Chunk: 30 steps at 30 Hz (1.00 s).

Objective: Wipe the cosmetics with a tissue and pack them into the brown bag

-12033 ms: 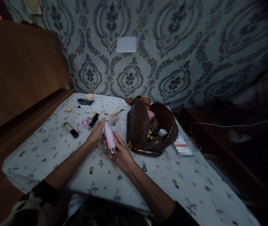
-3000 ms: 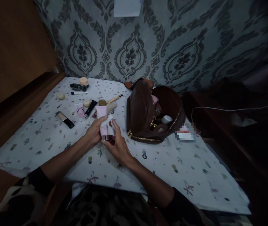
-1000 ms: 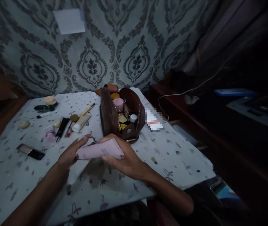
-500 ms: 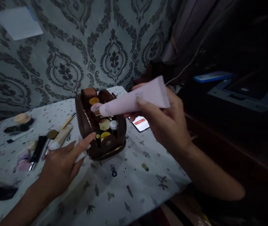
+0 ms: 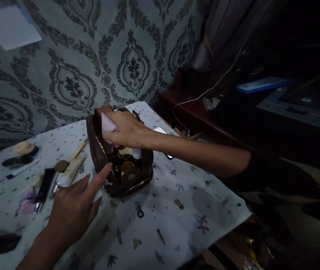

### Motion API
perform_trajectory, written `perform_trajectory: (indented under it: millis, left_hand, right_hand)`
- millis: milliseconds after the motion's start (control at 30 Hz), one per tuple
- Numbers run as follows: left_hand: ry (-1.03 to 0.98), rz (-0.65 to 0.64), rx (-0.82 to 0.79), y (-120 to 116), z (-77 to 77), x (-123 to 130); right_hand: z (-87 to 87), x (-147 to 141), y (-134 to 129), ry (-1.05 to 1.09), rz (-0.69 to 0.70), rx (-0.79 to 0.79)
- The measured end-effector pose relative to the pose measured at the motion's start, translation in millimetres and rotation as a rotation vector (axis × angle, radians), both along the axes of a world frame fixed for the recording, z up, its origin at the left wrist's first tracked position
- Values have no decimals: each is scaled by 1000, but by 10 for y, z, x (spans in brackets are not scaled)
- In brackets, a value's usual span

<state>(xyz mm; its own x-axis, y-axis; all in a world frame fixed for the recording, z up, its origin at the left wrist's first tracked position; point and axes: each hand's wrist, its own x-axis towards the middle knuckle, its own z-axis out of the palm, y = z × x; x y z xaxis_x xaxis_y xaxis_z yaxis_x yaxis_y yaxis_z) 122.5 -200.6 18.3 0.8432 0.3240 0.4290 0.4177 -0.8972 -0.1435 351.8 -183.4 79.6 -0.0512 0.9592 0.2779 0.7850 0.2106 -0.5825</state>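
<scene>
A brown zippered makeup bag [image 5: 94,144] stands unzipped on the table, with yellow-gold round items and a white-capped bottle [image 5: 136,153] inside. My right hand [image 5: 126,129] reaches into its far left part, closed around a pink squeeze tube [image 5: 108,125]. Only the tube's flat end shows; the rest is down in the bag or behind the fingers. At the bag's near left edge, my left hand [image 5: 74,202] touches the zippered rim with a stretched index finger. Its other fingers are loosely apart and hold nothing I can see.
Left of the bag lie a cream tube [image 5: 72,168], a black tube [image 5: 44,187], a brush [image 5: 79,148], a sponge [image 5: 23,147] and other cosmetics on the patterned cloth [image 5: 154,221]. A lit phone [image 5: 160,130] lies behind my right forearm. A white cable [image 5: 205,92] hangs at the right.
My right hand has moved left and down, carrying the pink tube from above the bag into it. My left hand stays with its index finger at the bag's rim.
</scene>
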Motion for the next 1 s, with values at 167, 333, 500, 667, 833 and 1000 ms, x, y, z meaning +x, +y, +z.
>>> perform_trajectory:
  millis: [167, 333, 500, 667, 833, 1000]
  left_hand:
    - [-5, -12, 4, 10, -13, 0]
    - [-10, 6, -21, 9, -41, -15]
    - [-17, 4, -30, 9, -64, -22]
    - [3, -4, -25, 15, -51, -36]
    - [-4, -9, -40, 8, -60, -99]
    - [-91, 10, -104, -22, -142, -288]
  right_hand:
    - [-22, -71, 115, -110, 16, -119]
    - [-23, -65, 132, -237, 54, -169]
    - [-73, -36, 153, -273, 89, -132]
    - [-97, -34, 147, -306, 102, -112]
    - [-21, -4, 96, -327, 125, -59]
    - [60, 15, -28, -114, 69, 102]
